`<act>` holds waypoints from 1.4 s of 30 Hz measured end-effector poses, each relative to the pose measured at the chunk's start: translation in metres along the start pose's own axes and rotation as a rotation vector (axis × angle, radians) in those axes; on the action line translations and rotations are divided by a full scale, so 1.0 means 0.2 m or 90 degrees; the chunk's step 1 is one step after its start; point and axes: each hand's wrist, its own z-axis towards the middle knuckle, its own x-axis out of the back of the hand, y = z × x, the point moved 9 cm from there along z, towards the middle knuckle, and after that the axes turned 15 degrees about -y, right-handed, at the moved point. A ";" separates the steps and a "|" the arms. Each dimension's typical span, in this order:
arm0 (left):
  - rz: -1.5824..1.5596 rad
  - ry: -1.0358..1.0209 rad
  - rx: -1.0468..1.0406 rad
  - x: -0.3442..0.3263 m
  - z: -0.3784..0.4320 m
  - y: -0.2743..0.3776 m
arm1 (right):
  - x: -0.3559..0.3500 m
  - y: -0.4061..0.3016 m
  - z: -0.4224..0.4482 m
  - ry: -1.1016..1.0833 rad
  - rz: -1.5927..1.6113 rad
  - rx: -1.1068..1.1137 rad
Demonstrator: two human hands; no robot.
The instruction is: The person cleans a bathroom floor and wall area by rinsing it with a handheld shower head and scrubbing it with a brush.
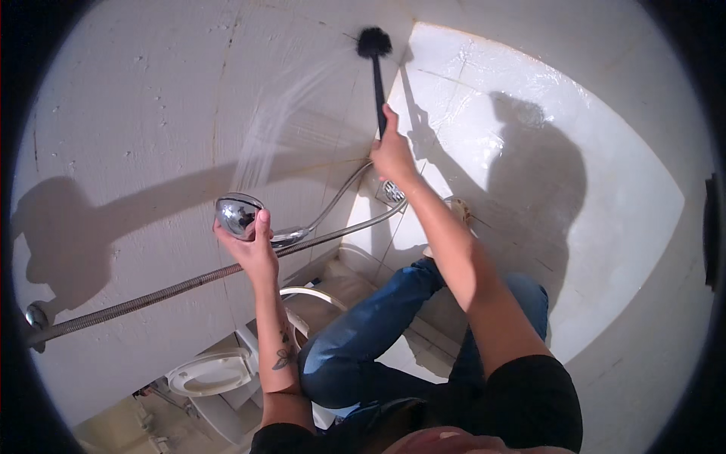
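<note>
A chrome hand shower [235, 214] rests in my left hand [249, 247], its head cupped between thumb and fingers. Water sprays from it up and to the right along the tiled wall [170, 85]. My right hand [395, 153] grips the black handle of a round-headed toilet brush [374, 42]. The dark bristles are at the wall, close to the corner with the floor. From the shower handle, a metal hose [340, 196] loops behind my right wrist.
A chrome floor drain [393, 191] lies near the corner. The wet tiled floor [601, 238] spreads to the right. Another length of hose [153, 295] runs to a wall fitting [36, 318] at left. A white toilet [210, 371] stands at lower left. A bucket-like rim [315, 294] shows beside my knee.
</note>
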 end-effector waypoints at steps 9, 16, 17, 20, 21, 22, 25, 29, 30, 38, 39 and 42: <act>-0.043 -0.047 0.009 -0.03 0.02 0.04 | -0.14 -0.30 -0.04 -0.001 -0.122 0.207; -0.002 -0.048 0.023 0.03 -0.01 0.04 | -0.23 -0.43 -0.21 -0.105 0.007 0.104; 0.002 -0.051 0.037 0.04 -0.02 0.00 | -0.27 -0.53 -0.27 -0.118 -0.013 0.186; -0.015 -0.060 0.022 -0.02 0.00 -0.02 | -0.14 -0.34 -0.11 -0.039 -0.119 0.121; -0.015 -0.060 0.020 -0.03 0.02 -0.02 | -0.11 -0.28 -0.05 -0.038 -0.119 0.123; -0.036 -0.060 0.012 -0.04 0.02 -0.02 | -0.03 -0.11 0.01 -0.026 -0.018 0.032; -0.044 -0.062 0.016 -0.06 0.02 -0.03 | 0.06 0.16 0.04 -0.084 0.148 -0.198; 0.021 -0.027 0.048 0.11 -0.01 -0.08 | -0.25 -0.32 -0.21 -0.202 0.137 -0.070; 0.013 -0.040 0.055 0.05 -0.01 -0.10 | -0.21 -0.43 -0.23 -0.042 0.016 0.155; -0.042 -0.076 0.076 -0.07 0.04 -0.09 | 0.02 0.23 0.09 -0.038 0.137 -0.160; -0.042 -0.071 0.070 -0.06 0.05 -0.08 | 0.05 0.26 0.11 -0.066 0.125 -0.207; -0.015 -0.059 0.099 0.06 0.01 -0.10 | -0.19 -0.12 -0.03 -0.128 0.223 -0.101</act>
